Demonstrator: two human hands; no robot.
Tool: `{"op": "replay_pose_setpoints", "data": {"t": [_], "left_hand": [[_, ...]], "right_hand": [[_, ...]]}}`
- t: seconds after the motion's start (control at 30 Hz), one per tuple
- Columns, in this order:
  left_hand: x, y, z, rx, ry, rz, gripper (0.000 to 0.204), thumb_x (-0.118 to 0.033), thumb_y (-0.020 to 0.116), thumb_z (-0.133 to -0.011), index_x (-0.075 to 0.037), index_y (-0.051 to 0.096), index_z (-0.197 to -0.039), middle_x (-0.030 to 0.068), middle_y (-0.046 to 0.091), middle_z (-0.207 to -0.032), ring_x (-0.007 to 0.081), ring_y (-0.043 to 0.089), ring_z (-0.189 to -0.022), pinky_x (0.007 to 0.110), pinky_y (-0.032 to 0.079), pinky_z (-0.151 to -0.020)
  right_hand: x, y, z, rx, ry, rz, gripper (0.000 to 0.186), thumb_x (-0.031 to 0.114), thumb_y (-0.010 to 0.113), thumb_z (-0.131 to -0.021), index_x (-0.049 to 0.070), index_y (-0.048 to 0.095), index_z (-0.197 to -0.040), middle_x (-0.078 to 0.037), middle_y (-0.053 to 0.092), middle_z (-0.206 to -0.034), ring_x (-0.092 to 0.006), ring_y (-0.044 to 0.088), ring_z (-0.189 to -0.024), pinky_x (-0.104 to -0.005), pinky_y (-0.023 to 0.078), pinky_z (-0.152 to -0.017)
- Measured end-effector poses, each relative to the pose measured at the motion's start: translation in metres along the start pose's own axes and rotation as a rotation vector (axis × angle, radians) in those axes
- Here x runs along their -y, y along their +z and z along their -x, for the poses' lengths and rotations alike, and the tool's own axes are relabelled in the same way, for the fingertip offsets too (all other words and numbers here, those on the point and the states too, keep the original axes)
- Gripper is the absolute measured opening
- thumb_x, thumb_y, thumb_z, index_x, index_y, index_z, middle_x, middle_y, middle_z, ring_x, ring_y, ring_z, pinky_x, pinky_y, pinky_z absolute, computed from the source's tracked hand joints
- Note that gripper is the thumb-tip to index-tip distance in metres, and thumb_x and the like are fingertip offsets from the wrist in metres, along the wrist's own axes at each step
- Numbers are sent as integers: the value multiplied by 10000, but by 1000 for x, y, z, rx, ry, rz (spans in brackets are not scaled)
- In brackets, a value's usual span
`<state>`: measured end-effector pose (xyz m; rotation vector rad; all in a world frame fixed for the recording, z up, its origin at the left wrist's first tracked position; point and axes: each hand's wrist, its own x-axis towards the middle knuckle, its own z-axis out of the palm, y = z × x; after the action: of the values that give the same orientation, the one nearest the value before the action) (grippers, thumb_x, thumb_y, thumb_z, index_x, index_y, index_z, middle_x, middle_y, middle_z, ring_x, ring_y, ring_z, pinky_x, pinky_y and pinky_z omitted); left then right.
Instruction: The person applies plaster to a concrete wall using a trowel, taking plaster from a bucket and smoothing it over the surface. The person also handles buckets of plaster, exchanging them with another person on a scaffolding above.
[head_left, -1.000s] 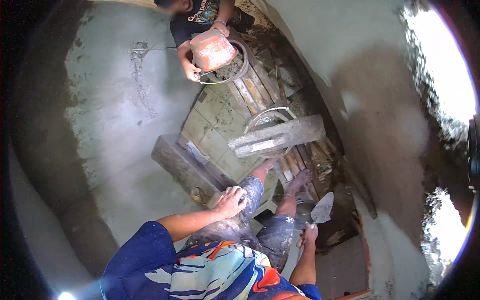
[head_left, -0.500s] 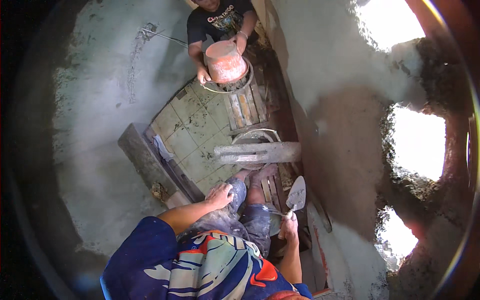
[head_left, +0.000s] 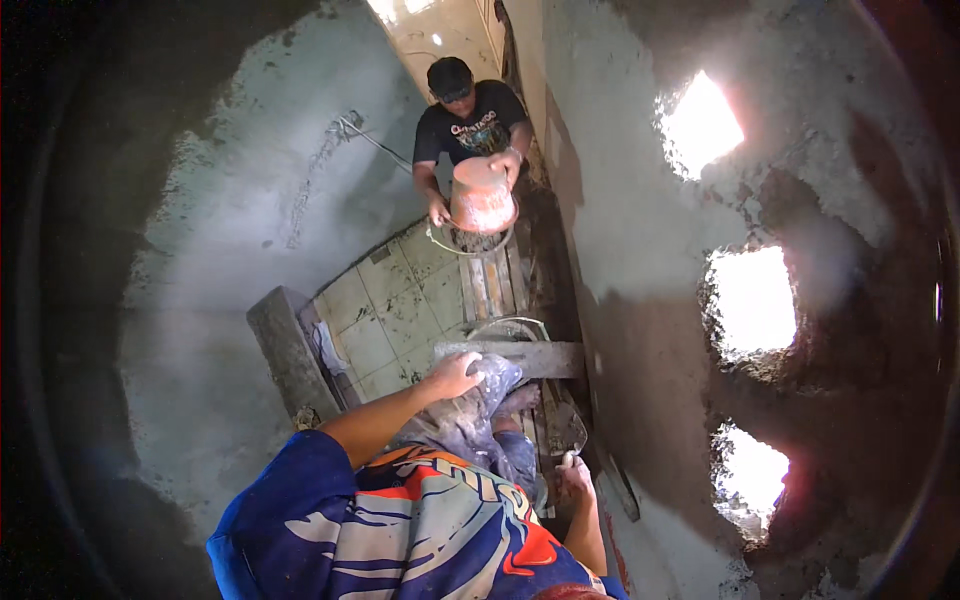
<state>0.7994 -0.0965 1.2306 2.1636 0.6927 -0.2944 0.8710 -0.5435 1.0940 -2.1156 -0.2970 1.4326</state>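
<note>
My left hand (head_left: 452, 375) rests flat on my raised left knee, fingers closed, holding nothing. Low at my side, my right hand (head_left: 574, 474) grips the handle of a mortar trowel (head_left: 565, 428), whose blade points up toward a grey wooden plank (head_left: 545, 358) lying across in front of my legs. My feet stand on wooden boards next to the plastered wall on the right.
Another person in a black shirt (head_left: 470, 125) stands ahead, tipping an orange bucket (head_left: 481, 195) over a round pan (head_left: 470, 240). A tiled floor patch (head_left: 385, 315), a grey beam (head_left: 290, 350) and a second pan (head_left: 505, 328) lie between us. Rough plastered walls close both sides, with bright openings (head_left: 750, 300) on the right.
The view has swung so the other person sits lower and fuller in frame. My right hand with the trowel has dropped slightly. The orange bucket stays tipped over the pan.
</note>
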Motion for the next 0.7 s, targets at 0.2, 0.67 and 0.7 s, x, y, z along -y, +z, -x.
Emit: {"op": "replay_pose_setpoints", "data": {"t": [0.2,0.67,0.7], "left_hand": [[-62,-46,4,56,-11,14,598,-421,639,-808,-73,508,-1276,221,574,-1219,371,532,-1158,415,420,-983],[25,-24,-105,371,-214,-467,568,-434,616,-794,-110,533,-1253,260,412,-1360,486,460,-1179,510,367,-1026],[50,-27,-114,373,-241,-474,568,-434,616,-794,-110,533,-1253,260,412,-1360,486,460,-1179,510,367,-1026]], "right_hand": [[72,-37,45,-24,360,-405,169,132,605,-841,84,506,-970,-77,583,-712,-207,581,-579,-396,472,-450],[27,-21,-12,-295,408,-162,482,208,564,-788,-4,494,-1215,-261,623,-1024,-395,613,-961,-434,481,-811],[59,-29,-11,-269,437,-152,493,229,554,-799,-8,486,-1226,-295,606,-1083,-435,586,-1039,-454,462,-877]]}}
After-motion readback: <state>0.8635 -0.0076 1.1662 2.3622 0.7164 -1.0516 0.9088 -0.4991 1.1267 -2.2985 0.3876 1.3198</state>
